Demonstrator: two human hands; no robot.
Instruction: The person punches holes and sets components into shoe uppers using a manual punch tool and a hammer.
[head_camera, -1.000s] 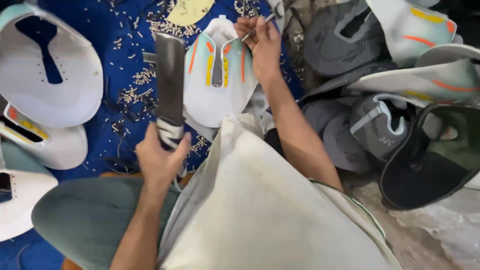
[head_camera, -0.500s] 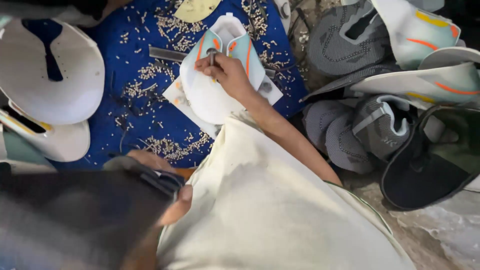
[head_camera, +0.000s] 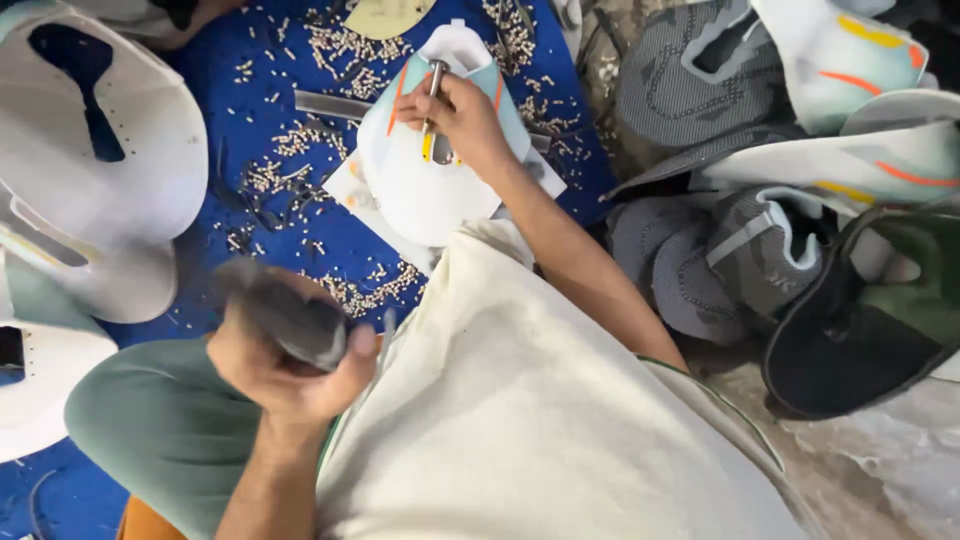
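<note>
Your right hand (head_camera: 462, 118) has its fingers closed around a thin metal punch (head_camera: 432, 92), held nearly upright with its tip pressed onto the white shoe piece (head_camera: 425, 185). That piece, with pale blue and orange stripes, lies flat on the blue mat (head_camera: 290, 225) toward its far edge, directly under those fingers. Your left hand (head_camera: 285, 365) is raised near the mat's near edge, above your green-clad knee (head_camera: 150, 430), fingers wrapped tight around a dark, blurred hammer (head_camera: 285, 318). It is well apart from the shoe piece. Small pale punched bits (head_camera: 345, 55) are scattered over the mat around the piece. Grey shoe uppers (head_camera: 715, 255) are piled beyond the mat's right edge.
</note>
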